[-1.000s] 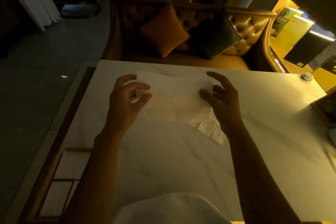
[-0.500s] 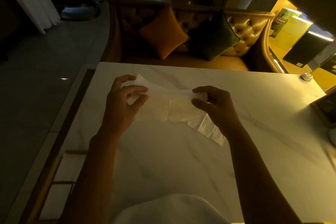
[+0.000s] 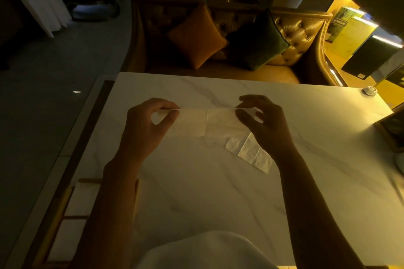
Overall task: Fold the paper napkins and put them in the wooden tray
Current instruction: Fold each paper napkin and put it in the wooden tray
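We see both hands raised over the white marble table [image 3: 218, 192], holding one paper napkin [image 3: 209, 122] stretched between them. The left hand [image 3: 146, 124] has its grip clamped on the napkin's far left edge, thumb and forefinger pinched together on the paper and the other fingers curled below. The right hand [image 3: 264, 124] has its grip clamped the same way on the far right corner, a small flap of paper showing beyond the thumb. A vertical crease runs down the middle of the napkin, and its far edge is pulled straight from one hand to the other.

A second napkin [image 3: 249, 153], creased into squares, lies flat on the table just under the right wrist, its upper part covered by the held sheet.

The wooden tray [image 3: 54, 220] sits at the near left corner of the table, well apart from the held napkin and partly hidden behind the left forearm. Its two visible compartments hold white sheets [image 3: 80, 201], probably folded napkins, though the light there is dim.

Beyond the table stands a tufted sofa [image 3: 301, 35] with an orange cushion [image 3: 196, 39] beside a dark green cushion [image 3: 255, 41]. A small round white object [image 3: 370, 90] sits at the far right corner of the table.
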